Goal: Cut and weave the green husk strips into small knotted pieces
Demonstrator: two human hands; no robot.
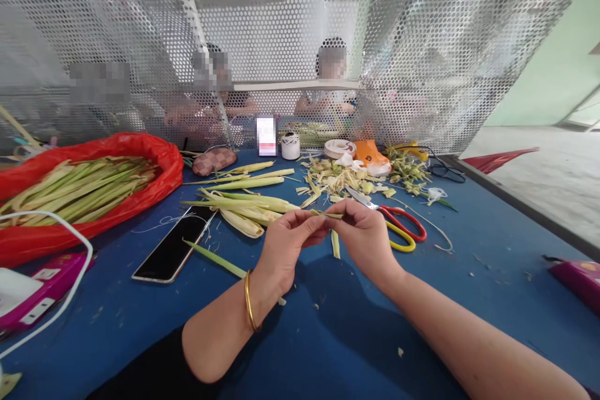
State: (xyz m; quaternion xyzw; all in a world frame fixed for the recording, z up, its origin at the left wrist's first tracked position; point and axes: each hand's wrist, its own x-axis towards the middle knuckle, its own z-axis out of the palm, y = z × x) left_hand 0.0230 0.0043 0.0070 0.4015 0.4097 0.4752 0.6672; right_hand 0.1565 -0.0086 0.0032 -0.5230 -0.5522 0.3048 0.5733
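Observation:
Above the middle of a blue table (356, 331), my left hand (288, 240) and my right hand (365, 237) meet, fingertips pinched on a short green leaf strip (332, 215). Both hands are closed, and the fingers hide part of the strip. Below them a pale leaf piece (335, 245) shows. Scissors (407, 219) with one red and one yellow handle lie just beyond my right hand. Pale green leaf bundles (253, 203) are spread behind my left hand. Under my left wrist runs a long green leaf (213, 256).
A red plastic bag (173, 159) full of long leaves stands left. Near it lie a black-screened phone (175, 247) and a purple power strip (49, 284). Leaf scraps (328, 178) and a tape roll (338, 148) sit behind. A perforated metal screen (281, 25) separates me from other people.

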